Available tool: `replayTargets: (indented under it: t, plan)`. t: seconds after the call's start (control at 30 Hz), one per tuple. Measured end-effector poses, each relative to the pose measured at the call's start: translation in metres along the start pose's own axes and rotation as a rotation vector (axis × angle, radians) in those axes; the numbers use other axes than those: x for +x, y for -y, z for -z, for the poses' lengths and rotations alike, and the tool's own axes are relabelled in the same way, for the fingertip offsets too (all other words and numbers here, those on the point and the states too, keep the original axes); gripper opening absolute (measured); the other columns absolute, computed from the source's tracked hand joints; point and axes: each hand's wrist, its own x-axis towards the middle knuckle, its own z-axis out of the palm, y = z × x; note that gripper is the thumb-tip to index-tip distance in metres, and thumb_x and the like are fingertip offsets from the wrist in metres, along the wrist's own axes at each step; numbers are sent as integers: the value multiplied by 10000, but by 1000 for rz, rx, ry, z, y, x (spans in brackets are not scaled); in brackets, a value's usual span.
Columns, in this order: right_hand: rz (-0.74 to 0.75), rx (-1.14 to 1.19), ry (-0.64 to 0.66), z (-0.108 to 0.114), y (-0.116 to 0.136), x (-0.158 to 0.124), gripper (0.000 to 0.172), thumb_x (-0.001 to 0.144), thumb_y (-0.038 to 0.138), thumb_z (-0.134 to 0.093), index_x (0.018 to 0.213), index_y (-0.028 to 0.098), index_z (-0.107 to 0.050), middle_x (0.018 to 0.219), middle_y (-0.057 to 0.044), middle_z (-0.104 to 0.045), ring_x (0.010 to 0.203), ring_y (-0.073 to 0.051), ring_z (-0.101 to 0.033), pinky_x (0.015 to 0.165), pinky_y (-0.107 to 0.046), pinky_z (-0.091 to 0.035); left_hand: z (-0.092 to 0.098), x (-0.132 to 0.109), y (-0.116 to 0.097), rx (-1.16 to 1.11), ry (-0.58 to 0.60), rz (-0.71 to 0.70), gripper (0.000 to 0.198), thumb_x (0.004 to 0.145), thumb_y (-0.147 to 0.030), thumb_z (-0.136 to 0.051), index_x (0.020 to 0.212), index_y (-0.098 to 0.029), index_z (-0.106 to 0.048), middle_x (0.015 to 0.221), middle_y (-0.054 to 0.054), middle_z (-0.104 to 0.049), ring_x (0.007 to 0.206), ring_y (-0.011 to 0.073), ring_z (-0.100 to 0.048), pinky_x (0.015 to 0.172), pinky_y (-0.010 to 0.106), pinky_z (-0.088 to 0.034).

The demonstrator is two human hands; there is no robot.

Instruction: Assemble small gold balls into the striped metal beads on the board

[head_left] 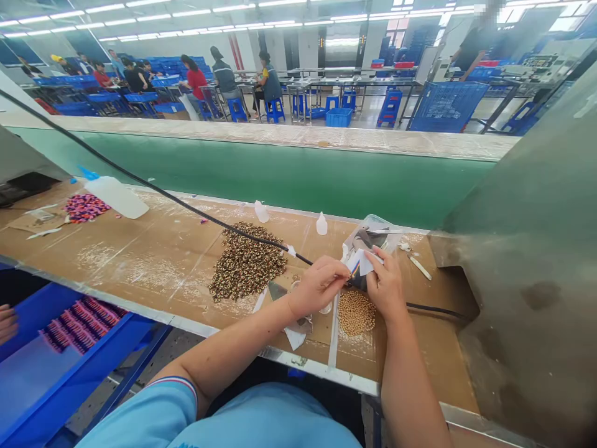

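Observation:
My right hand (386,283) grips a small white piece (366,262) with rainbow-coloured stripes along one side; its material is unclear. Beside it, my left hand (319,286) has thumb and forefinger pinched together at the striped edge, and whatever sits between those fingertips is too small to name. Below the hands lies a heap of small round tan beads (357,313). Left of my left hand spreads a larger pile of small gold-and-dark pieces (249,261). Behind the white piece stands a clear plastic tray (380,221) with dark material inside.
A black cable (140,168) crosses the cardboard-covered bench. Small white bottles (321,224) stand near the green belt (280,174). At left are a large squeeze bottle (116,196), pink-and-purple pieces (86,207) and a blue bin (46,398), with another person's hand (7,323) beside it.

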Motion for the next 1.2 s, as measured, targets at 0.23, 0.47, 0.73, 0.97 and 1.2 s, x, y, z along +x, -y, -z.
replayTargets:
  t: [0.23, 0.47, 0.73, 0.97, 1.2]
  plan:
    - [-209, -74, -110, 2, 1, 9, 301, 851, 295, -451, 1037, 223, -677, 989, -100, -595, 869, -213, -557, 809, -405, -451, 5, -14, -29, -679, -129, 705, 136, 736, -219, -675, 781, -145, -569, 777, 13, -607, 716, 90, -555, 707, 230, -455]
    - [-334, -99, -193, 18, 14, 12, 564, 772, 350, -558, 1273, 100, -486, 1108, -184, -556, 955, -272, -546, 836, -461, -442, 17, -33, -44, -1124, -231, 968, 322, 609, -267, -803, 751, -131, -547, 677, -32, -565, 592, 44, -535, 613, 181, -413]
    - [-192, 342, 38, 58, 106, -30, 61, 823, 242, -601, 851, 206, -641, 772, -6, -634, 671, -124, -561, 635, -261, -471, 17, -59, -48, -1055, -199, 956, 314, 641, -291, -792, 740, -134, -538, 742, -7, -624, 656, 73, -602, 681, 213, -473]
    - [-125, 363, 51, 48, 132, -58, 56, 813, 170, -620, 822, 219, -646, 806, -9, -651, 750, -128, -617, 647, -255, -509, 15, -85, -47, -795, -91, 725, 235, 769, -353, -677, 750, -133, -597, 859, 71, -694, 856, 134, -655, 823, 286, -515]
    - [-19, 259, 47, 45, 133, -72, 103, 821, 167, -613, 846, 246, -675, 807, -9, -668, 730, -128, -637, 658, -267, -534, 17, -101, -40, -654, -64, 596, 208, 823, -335, -611, 742, -143, -609, 907, 97, -719, 888, 158, -681, 814, 315, -549]
